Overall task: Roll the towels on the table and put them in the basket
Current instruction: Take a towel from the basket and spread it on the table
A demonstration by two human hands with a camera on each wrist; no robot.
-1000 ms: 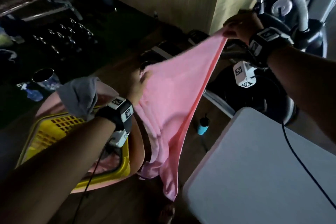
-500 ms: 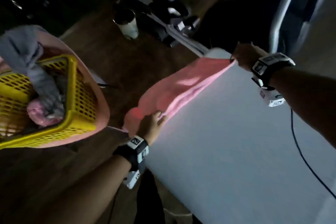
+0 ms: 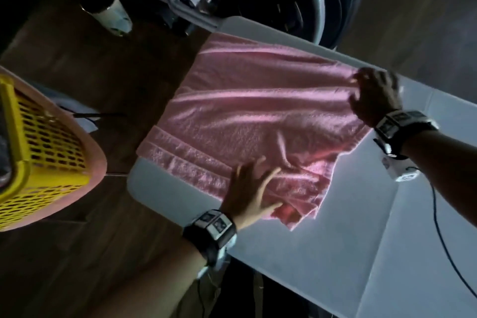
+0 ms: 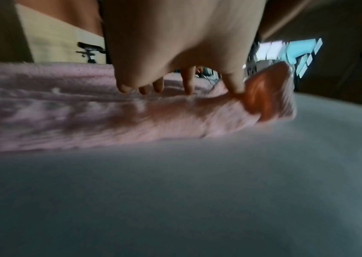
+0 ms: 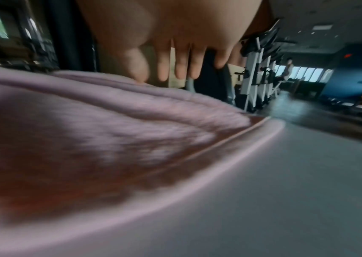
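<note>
Pink fluffy towel (image 3: 247, 113) lying wrinkly on my white desk (image 3: 335, 227), my left hand (image 3: 249, 190) flat on it, fingers wide, my right hand (image 3: 374, 95) pinching its far edge, yellow basket (image 3: 38, 152) beside

I could read no words, brands or numbers in any view. The wristbands (image 3: 215, 224) carried black-and-white square marker patterns, but no legible text.
</note>
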